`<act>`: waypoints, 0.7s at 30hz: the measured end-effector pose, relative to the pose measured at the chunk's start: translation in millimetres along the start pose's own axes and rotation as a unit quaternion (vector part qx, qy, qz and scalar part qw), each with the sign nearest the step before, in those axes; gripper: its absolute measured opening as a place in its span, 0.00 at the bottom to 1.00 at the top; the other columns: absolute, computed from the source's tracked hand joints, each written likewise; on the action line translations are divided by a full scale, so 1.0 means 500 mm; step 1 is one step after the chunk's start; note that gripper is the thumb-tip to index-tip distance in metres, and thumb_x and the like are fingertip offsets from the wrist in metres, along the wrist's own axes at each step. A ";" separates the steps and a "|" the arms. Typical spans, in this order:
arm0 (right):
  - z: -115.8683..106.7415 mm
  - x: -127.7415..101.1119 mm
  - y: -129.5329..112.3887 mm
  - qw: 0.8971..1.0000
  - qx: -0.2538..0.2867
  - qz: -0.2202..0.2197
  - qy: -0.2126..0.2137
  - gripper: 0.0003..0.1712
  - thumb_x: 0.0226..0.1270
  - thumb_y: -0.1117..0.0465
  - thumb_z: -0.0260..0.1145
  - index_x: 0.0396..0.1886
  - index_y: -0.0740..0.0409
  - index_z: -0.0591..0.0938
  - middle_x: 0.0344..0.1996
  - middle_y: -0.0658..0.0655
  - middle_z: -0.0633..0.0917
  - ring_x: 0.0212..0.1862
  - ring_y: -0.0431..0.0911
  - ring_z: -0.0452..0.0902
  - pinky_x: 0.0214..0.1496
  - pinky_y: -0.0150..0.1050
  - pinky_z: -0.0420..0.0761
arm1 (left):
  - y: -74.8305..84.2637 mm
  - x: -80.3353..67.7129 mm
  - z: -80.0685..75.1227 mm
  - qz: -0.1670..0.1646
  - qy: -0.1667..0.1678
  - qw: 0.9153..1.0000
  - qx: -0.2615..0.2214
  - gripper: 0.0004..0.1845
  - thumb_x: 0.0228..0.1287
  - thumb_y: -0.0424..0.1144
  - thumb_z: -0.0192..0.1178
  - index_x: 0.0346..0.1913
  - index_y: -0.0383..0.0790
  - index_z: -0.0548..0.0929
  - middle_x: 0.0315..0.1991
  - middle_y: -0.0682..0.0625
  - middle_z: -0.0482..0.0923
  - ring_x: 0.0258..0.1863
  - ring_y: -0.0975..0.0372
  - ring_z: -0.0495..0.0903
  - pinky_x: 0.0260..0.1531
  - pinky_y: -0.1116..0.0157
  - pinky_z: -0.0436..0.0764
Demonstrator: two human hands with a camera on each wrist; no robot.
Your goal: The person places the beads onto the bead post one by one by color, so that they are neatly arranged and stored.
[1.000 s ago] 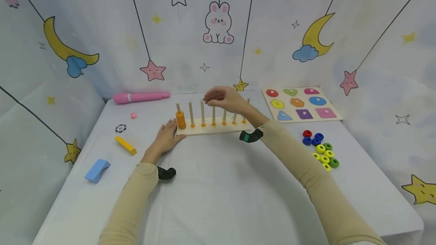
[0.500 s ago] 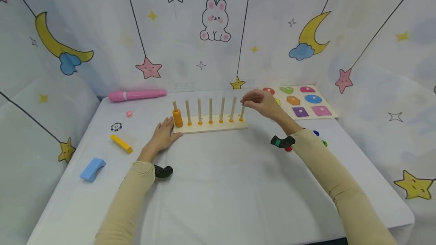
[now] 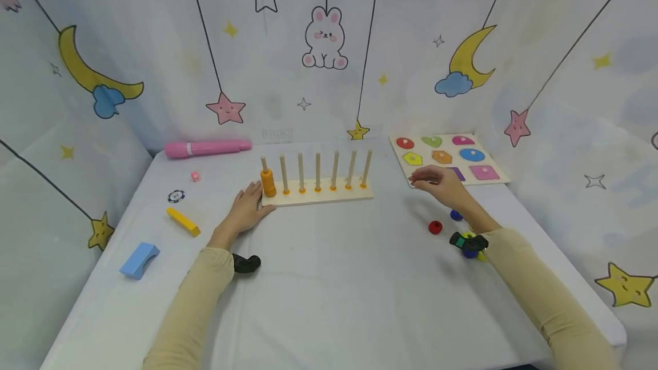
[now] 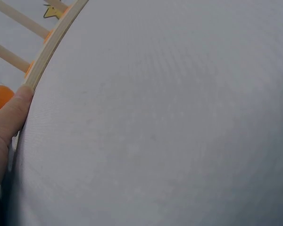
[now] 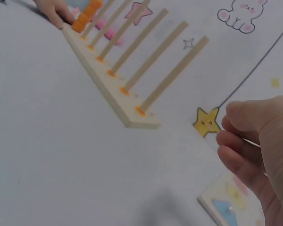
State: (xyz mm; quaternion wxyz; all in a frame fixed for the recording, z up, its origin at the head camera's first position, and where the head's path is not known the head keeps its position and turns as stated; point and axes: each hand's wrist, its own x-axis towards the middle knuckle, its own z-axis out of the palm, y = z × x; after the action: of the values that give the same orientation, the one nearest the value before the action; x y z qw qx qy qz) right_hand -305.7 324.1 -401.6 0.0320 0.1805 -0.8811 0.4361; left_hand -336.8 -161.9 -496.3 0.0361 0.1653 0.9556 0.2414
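Between rings: the left hand (image 3: 245, 208) rests flat against the peg board (image 3: 317, 194), while the empty, loosely curled right hand (image 3: 441, 183) hovers near the loose red ring (image 3: 435, 227), likely next to be pinched.

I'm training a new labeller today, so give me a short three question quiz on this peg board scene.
1. True or false: the orange rings sit on the peg nearest the left hand.
2. How many pegs stand on the wooden peg board?
3. Which is in the right hand: A, a red ring; B, nothing visible; C, the pink pen?

Key: 1 true. 2 seven. 3 B; the red ring lies on the table.
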 end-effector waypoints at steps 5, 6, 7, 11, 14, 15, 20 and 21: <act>-0.004 -0.052 0.080 1.000 -0.005 0.023 0.002 0.16 0.66 0.59 0.64 0.50 0.62 0.80 0.44 0.61 0.84 0.45 0.39 0.80 0.47 0.22 0.75 | 0.007 -0.003 0.003 0.002 -0.001 1.000 -0.002 0.43 0.68 0.54 0.53 0.71 0.26 0.49 0.72 0.33 0.46 0.72 0.44 0.40 0.68 0.46 0.36; -0.004 -0.061 0.093 1.000 0.000 0.024 0.000 0.16 0.66 0.58 0.64 0.50 0.62 0.80 0.44 0.60 0.84 0.45 0.39 0.80 0.48 0.23 0.76 | 0.008 -0.002 0.003 0.002 0.000 1.000 -0.002 0.43 0.68 0.54 0.53 0.71 0.26 0.49 0.72 0.33 0.46 0.72 0.44 0.40 0.69 0.47 0.36; -0.004 -0.070 0.101 1.000 0.003 0.023 -0.005 0.16 0.66 0.58 0.64 0.50 0.62 0.80 0.44 0.61 0.84 0.46 0.40 0.80 0.48 0.23 0.76 | 0.009 -0.002 0.003 0.002 0.001 1.000 -0.002 0.43 0.68 0.54 0.53 0.71 0.26 0.49 0.72 0.33 0.46 0.72 0.44 0.40 0.69 0.47 0.36; -0.004 -0.102 0.118 0.999 0.002 0.023 -0.035 0.15 0.66 0.59 0.64 0.50 0.59 0.80 0.45 0.61 0.83 0.48 0.44 0.79 0.49 0.25 0.76 | 0.010 0.000 0.001 0.002 0.000 1.000 0.003 0.43 0.68 0.54 0.52 0.71 0.26 0.50 0.72 0.33 0.46 0.72 0.44 0.41 0.69 0.46 0.37; -0.003 -0.120 0.118 0.998 -0.024 0.044 -0.048 0.15 0.64 0.58 0.66 0.49 0.55 0.81 0.45 0.57 0.84 0.48 0.46 0.79 0.48 0.25 0.77 | 0.010 -0.001 -0.003 0.002 0.003 1.000 0.002 0.43 0.68 0.54 0.53 0.71 0.25 0.50 0.72 0.33 0.47 0.72 0.44 0.41 0.69 0.46 0.37; -0.003 -0.125 0.117 0.997 -0.028 0.049 -0.051 0.14 0.64 0.59 0.66 0.49 0.55 0.81 0.45 0.57 0.84 0.48 0.47 0.79 0.47 0.25 0.77 | 0.010 -0.002 -0.004 0.003 0.004 1.000 0.002 0.43 0.68 0.54 0.53 0.71 0.25 0.50 0.72 0.33 0.47 0.72 0.44 0.41 0.68 0.46 0.37; -0.004 -0.147 0.114 0.995 -0.042 0.048 -0.073 0.17 0.61 0.59 0.69 0.50 0.57 0.80 0.45 0.57 0.83 0.47 0.50 0.79 0.45 0.28 0.79 | 0.005 -0.007 -0.002 0.005 0.011 1.000 0.002 0.43 0.68 0.53 0.53 0.70 0.24 0.51 0.71 0.32 0.47 0.72 0.43 0.42 0.68 0.46 0.38; -0.005 -0.150 0.114 0.995 -0.044 0.047 -0.080 0.18 0.61 0.59 0.69 0.51 0.57 0.80 0.45 0.56 0.83 0.48 0.51 0.79 0.45 0.28 0.79 | 0.004 -0.007 0.000 0.005 0.012 1.000 0.002 0.43 0.68 0.53 0.53 0.70 0.24 0.51 0.71 0.32 0.48 0.71 0.43 0.42 0.68 0.45 0.38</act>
State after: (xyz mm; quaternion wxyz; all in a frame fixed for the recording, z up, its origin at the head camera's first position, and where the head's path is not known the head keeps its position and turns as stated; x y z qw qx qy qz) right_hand -255.6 379.6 -459.3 -0.0510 0.1717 -0.9068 0.3816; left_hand -332.9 -161.7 -495.2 0.0233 0.1673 0.9557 0.2412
